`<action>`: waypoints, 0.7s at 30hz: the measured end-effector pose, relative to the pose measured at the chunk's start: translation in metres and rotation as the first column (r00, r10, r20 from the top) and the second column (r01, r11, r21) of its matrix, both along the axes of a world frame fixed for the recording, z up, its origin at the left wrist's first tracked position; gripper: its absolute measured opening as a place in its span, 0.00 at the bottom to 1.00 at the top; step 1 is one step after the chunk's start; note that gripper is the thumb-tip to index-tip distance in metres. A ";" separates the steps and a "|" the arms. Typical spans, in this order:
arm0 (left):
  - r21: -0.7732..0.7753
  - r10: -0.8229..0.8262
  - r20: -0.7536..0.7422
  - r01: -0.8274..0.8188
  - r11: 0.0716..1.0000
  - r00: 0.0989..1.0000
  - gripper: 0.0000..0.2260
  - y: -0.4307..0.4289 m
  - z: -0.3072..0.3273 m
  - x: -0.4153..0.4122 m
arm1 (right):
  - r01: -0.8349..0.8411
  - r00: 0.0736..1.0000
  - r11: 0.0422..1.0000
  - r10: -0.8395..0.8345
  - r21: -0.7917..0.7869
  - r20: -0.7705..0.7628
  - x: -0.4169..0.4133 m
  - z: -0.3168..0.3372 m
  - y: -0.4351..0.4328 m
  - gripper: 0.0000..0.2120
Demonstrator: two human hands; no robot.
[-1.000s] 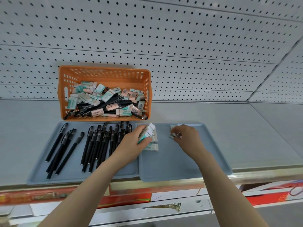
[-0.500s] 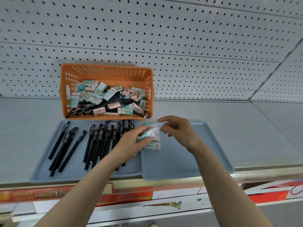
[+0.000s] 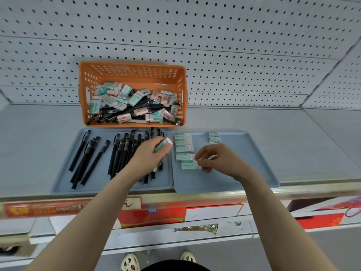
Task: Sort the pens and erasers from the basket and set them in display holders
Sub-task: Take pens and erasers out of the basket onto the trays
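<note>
- Since 0.5 s ago our right hand (image 3: 218, 161) has left the bundle at our left hand (image 3: 150, 155) and come down to the right tray (image 3: 244, 173), at the near end of the eraser column (image 3: 183, 148).
- Its curled fingertips pinch the right end of the nearest eraser (image 3: 188, 164), which lies flat on the tray as number 5 in the column. We cannot tell whether it is already let go.
- Our left hand grips a green-sleeved eraser (image 3: 163, 145), its white end poking out of the fist toward the right tray. Whether more sit behind it in the palm is hidden.
- Done so far, as we judge it: 5 erasers in the column, 2 more erasers (image 3: 214, 137) apart at the tray's far side, and a spread of pens (image 3: 119, 153) on the left tray (image 3: 60, 184).
- Left to do: the orange basket (image 3: 132, 75), just beyond both trays, holds a jumble of green and pink erasers over black pens, so we put the sorting well short of finished.
- Pose: the right hand arches palm down with knuckles raised, its forearm coming in from the lower right.
- Our left hand sits by the seam between the 2 trays, above the pens, closed round its eraser, its forearm running in from the lower left.
</note>
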State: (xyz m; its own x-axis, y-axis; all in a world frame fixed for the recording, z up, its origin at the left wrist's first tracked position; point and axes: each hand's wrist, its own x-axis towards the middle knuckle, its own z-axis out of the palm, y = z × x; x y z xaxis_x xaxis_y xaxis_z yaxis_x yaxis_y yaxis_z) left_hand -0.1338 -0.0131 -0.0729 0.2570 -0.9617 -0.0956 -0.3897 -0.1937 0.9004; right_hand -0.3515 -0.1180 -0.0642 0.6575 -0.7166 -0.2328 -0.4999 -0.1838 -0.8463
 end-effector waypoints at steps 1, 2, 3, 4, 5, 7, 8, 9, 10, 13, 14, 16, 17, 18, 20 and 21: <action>0.019 0.022 -0.051 -0.021 1.000 0.998 0.09 0.001 0.000 -0.002 | -0.004 1.000 0.999 0.003 -0.048 -0.030 0.000 -0.001 0.003 0.05; 0.045 0.051 -0.138 -0.045 0.998 0.989 0.10 0.001 0.001 -0.004 | -0.021 0.997 0.994 0.014 -0.106 -0.071 0.001 -0.001 0.007 0.07; 0.075 0.078 -0.232 -0.062 0.995 0.970 0.12 0.002 0.002 -0.006 | -0.044 0.993 0.985 0.025 -0.169 -0.114 0.003 -0.002 0.009 0.09; 0.098 0.092 -0.298 -0.065 0.993 0.950 0.13 0.003 0.004 -0.009 | -0.062 0.989 0.971 0.029 -0.229 -0.144 0.006 -0.004 0.011 0.10; 0.109 0.087 -0.322 -0.054 0.993 0.943 0.15 0.004 0.005 -0.011 | -0.071 0.986 0.956 0.025 -0.284 -0.162 0.009 -0.005 0.012 0.11; 0.087 0.039 -0.306 -0.012 0.996 0.951 0.14 0.007 0.008 -0.012 | -0.089 0.979 0.920 0.010 -0.381 -0.202 0.015 -0.008 0.013 0.10; 0.061 0.003 -0.272 0.014 0.998 0.962 0.12 0.010 0.009 -0.012 | -0.103 0.973 0.899 0.002 -0.426 -0.231 0.018 -0.008 0.012 0.10; 0.031 -0.031 -0.229 0.039 0.999 0.973 0.11 0.012 0.009 -0.012 | -0.106 0.969 0.881 -0.012 -0.461 -0.246 0.019 -0.007 0.012 0.09; 0.002 -0.057 -0.194 0.058 0.998 0.979 0.11 0.014 0.009 -0.012 | -0.085 0.973 0.873 -0.031 -0.480 -0.227 0.021 -0.005 0.012 0.08; -0.028 -0.089 -0.128 0.086 0.996 0.988 0.10 0.016 0.009 -0.011 | 0.088 0.995 0.971 -0.074 -0.224 0.069 0.028 0.007 0.017 0.05; -0.023 -0.099 -0.097 0.097 0.995 0.990 0.09 0.016 0.010 -0.012 | 0.088 0.985 0.992 -0.073 -0.091 0.157 0.031 0.012 0.019 0.06; -0.011 -0.122 -0.032 0.122 0.993 0.992 0.07 0.014 0.012 -0.015 | 0.039 0.969 0.999 -0.047 0.037 0.242 0.034 0.016 0.020 0.07; -0.009 -0.118 -0.016 0.118 0.993 0.993 0.07 0.013 0.013 -0.016 | 0.029 0.966 0.998 -0.042 0.053 0.256 0.034 0.017 0.019 0.08; -0.012 -0.096 -0.012 0.096 0.995 0.995 0.06 0.013 0.013 -0.016 | 0.042 0.964 0.997 -0.056 0.061 0.259 0.033 0.018 0.018 0.08; -0.020 -0.019 -0.026 0.019 1.000 0.999 0.06 0.013 0.014 -0.015 | 0.084 0.968 0.995 -0.095 0.055 0.231 0.025 0.018 0.013 0.06; -0.017 0.016 -0.046 -0.017 1.000 0.999 0.06 0.013 0.015 -0.014 | 0.081 0.978 0.995 -0.091 0.059 0.187 0.019 0.018 0.010 0.05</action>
State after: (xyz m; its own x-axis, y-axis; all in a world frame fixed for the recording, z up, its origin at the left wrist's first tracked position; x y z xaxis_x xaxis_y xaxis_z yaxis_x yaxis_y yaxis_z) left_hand -0.1476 0.0000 -0.0583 0.2688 -0.9589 -0.0912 -0.3446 -0.1841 0.9205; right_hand -0.3330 -0.1078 -0.0464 0.6298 -0.7627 -0.1472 -0.3418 -0.1018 -0.9342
